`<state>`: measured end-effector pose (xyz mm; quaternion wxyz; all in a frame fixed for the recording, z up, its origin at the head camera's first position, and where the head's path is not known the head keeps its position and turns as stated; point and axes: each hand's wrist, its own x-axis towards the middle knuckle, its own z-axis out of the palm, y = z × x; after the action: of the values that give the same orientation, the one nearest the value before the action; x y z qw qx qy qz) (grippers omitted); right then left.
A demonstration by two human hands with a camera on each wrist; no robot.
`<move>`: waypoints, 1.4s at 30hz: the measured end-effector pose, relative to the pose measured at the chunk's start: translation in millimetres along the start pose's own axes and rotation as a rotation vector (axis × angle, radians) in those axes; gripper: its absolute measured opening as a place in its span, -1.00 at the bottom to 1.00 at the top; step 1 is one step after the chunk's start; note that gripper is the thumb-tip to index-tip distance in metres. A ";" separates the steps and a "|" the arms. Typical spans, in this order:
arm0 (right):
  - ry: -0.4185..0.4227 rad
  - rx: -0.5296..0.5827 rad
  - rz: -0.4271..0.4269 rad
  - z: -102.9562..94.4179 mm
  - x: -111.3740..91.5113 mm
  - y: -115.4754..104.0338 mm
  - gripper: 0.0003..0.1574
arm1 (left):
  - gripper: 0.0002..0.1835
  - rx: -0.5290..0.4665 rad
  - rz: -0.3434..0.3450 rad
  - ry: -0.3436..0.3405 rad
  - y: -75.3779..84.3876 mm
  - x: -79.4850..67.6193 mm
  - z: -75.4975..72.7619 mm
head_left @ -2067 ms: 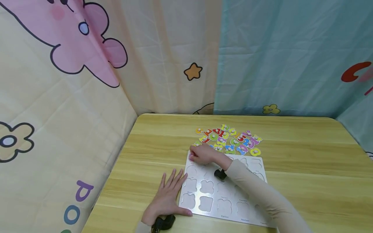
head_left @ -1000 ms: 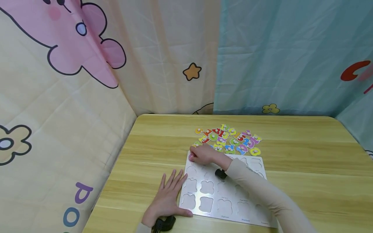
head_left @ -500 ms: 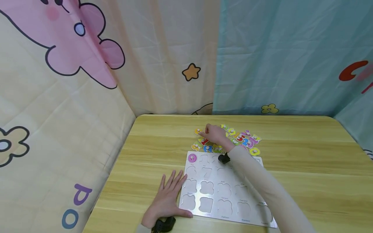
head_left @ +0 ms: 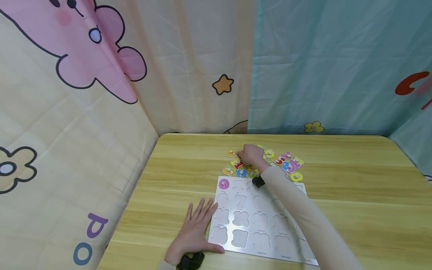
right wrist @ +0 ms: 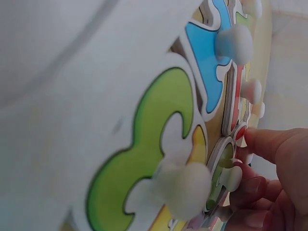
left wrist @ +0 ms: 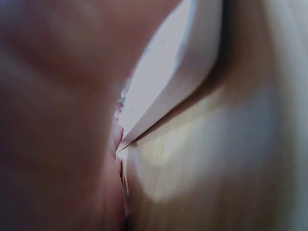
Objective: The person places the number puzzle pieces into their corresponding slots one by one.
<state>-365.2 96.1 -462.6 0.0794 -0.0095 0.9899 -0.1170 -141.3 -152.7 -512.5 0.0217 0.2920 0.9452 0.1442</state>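
Observation:
A white puzzle board (head_left: pixel 233 193) with number-shaped recesses lies on the table. In its top left recess sits a pink zero piece (head_left: pixel 224 184) with a knob. My left hand (head_left: pixel 194 234) rests spread at the board's lower left edge, thumb along the near corner; the left wrist view shows the board's side (left wrist: pixel 178 77) close up. Over the heap of number pieces behind the board, my right hand (head_left: pixel 254 154) has thumb and fingertips together at a red number piece (right wrist: pixel 240 133), pinching it. Its knob is hidden by the fingers.
Loose knobbed pieces lie behind the board, among them a yellow zero (head_left: pixel 296 177), a green number (right wrist: pixel 144 144) and a blue number (right wrist: pixel 204 43). The wooden table (head_left: pixel 357 180) ends at printed curtains (head_left: pixel 202 48) at the back and left.
My right hand has let go of the pink zero in the top left recess and moved back and right to the heap, where its fingers have closed in. The left hand stays put.

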 end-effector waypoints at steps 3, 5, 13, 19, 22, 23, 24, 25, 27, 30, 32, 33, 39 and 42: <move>0.003 -0.014 -0.020 1.1 0.8 -0.7 -0.51 | 0.39 -0.004 -0.001 0.000 1.0 -0.4 -0.9; 0.004 -0.014 -0.031 2.1 1.7 -0.9 -0.56 | 0.39 -0.003 -0.002 -0.002 0.8 -0.5 -0.6; 0.020 0.025 -0.033 4.5 2.6 0.3 -0.61 | 0.39 -0.002 -0.006 -0.014 0.2 0.6 -0.3; 0.073 0.103 -0.093 -3.1 -5.9 1.6 -0.67 | 0.39 0.018 -0.003 -0.009 0.3 1.2 -0.8; 0.063 0.129 -0.155 -4.7 -14.5 1.9 -0.69 | 0.39 0.017 0.002 -0.005 0.3 0.5 -0.2; 0.060 0.134 -0.185 -4.6 -17.7 2.1 -0.69 | 0.39 0.014 0.006 -0.001 0.2 0.3 0.1; 0.054 0.132 -0.213 -3.7 -21.1 2.3 -0.68 | 0.38 0.014 0.009 0.004 0.1 0.2 0.4; 0.049 0.132 -0.241 -2.8 -24.8 2.3 -0.68 | 0.38 0.014 0.013 0.010 -0.2 0.2 0.9; 0.046 0.127 -0.295 -0.1 -32.3 2.5 -0.69 | 0.38 0.016 0.021 0.023 -0.8 0.5 1.6; 0.040 0.119 -0.362 4.3 -46.4 2.6 -0.69 | 0.38 0.016 0.028 0.036 -1.3 0.3 3.1; 0.030 0.113 -0.400 7.2 -55.3 2.4 -0.70 | 0.37 0.015 0.030 0.036 -1.2 0.1 3.9; 0.024 0.110 -0.419 8.5 -59.5 2.4 -0.69 | 0.37 0.013 0.030 0.038 -1.2 0.1 4.2; -0.022 0.095 -0.502 14.9 -78.3 3.8 -0.67 | 0.35 0.008 0.048 0.068 -0.7 0.0 3.2; -0.042 0.087 -0.511 18.1 -83.4 5.7 -0.68 | 0.35 0.004 0.047 0.063 -0.9 0.2 1.9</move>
<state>-280.0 100.7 -468.4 0.0682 -0.2585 0.9475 -0.1756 -141.7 -152.8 -514.5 -0.0121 0.3097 0.9385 0.1522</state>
